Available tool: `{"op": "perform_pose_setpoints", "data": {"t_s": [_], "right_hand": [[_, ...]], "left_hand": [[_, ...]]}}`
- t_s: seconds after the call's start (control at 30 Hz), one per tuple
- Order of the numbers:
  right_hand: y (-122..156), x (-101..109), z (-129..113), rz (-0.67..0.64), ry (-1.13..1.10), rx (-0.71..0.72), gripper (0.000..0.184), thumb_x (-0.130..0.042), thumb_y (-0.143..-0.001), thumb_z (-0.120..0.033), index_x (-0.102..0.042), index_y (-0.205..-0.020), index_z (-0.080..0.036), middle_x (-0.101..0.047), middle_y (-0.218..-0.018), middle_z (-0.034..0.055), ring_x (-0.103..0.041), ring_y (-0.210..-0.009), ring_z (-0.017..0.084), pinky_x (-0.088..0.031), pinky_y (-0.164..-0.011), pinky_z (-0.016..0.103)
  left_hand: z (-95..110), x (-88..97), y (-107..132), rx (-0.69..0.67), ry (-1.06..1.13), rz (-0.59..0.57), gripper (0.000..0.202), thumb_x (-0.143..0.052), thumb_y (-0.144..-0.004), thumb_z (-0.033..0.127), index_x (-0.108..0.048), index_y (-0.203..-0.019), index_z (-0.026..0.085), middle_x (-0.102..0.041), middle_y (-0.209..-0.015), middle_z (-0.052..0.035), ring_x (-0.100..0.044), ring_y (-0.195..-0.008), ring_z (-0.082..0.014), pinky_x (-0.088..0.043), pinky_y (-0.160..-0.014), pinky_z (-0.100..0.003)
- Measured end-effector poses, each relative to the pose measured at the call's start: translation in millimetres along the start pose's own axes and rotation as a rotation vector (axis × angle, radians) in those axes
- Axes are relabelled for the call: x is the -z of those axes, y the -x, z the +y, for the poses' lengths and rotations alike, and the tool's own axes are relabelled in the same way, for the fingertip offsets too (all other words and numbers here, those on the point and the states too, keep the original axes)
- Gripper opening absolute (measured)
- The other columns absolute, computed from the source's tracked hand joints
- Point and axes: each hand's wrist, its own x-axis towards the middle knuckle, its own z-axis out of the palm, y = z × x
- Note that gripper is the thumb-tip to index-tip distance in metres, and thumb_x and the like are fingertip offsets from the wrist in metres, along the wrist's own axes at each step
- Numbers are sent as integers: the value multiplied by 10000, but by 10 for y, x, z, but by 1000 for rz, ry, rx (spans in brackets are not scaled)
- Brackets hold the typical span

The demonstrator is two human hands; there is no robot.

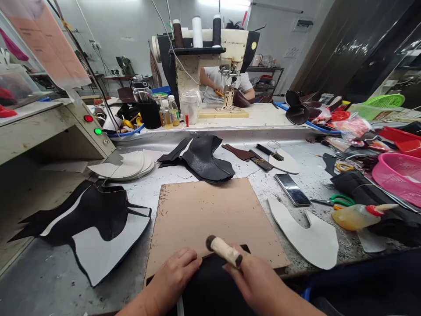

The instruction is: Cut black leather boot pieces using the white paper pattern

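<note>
Your right hand (253, 272) is curled around a dark-ended, beige-wrapped cylindrical handle (225, 251). Your left hand (177, 273), fingers bent, touches the matte black sheet (213, 287) over the flat tan board's (210, 210) near edge; whether it pinches, I cannot tell.

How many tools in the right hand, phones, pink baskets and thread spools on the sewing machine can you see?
Tool in the right hand: 1
Phone: 1
Pink basket: 1
Thread spools: 3 (brown spool, white spool, black spool)
Total: 6
</note>
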Motion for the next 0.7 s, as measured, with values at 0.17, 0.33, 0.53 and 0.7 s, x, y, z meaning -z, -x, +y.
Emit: {"op": "perform_pose_setpoints", "data": {"t_s": [0.17,0.33,0.53,0.7], "right_hand": [[-4,-10,-118,-95,101,-57,194,-411,-897,-197,-513,-1059,-167,-682,-883,99,-647,-801,248,-363,-614,275],[-19,-28,-203,-110,86,12,191,-429,-903,-219,-498,-1078,-184,-681,-919,90,-642,-824,240,-356,-623,269],[-67,-86,-270,-107,110,-33,169,-430,-903,-207,-512,-1048,-177,-680,-908,89,-638,-823,243,-355,-624,271],[-92,-146,-369,-89,70,82,186,-449,-890,-211,-520,-1062,-202,-681,-917,58,-642,-803,212,-354,-622,258]], "left_hand": [[7,55,63,31,6,35,224,-360,-943,162,-580,-990,166,-606,-793,-37,-564,-721,-132,-493,-645,-226],[-12,89,143,-1,-51,89,203,-391,-933,165,-590,-973,162,-617,-780,-39,-584,-766,-153,-513,-701,-262],[-36,165,260,-17,-103,103,189,-406,-929,161,-590,-967,140,-632,-805,-49,-595,-793,-154,-525,-723,-253],[-41,157,329,-5,-132,114,191,-406,-929,155,-583,-1001,157,-644,-825,-47,-601,-820,-161,-530,-748,-273]]}}
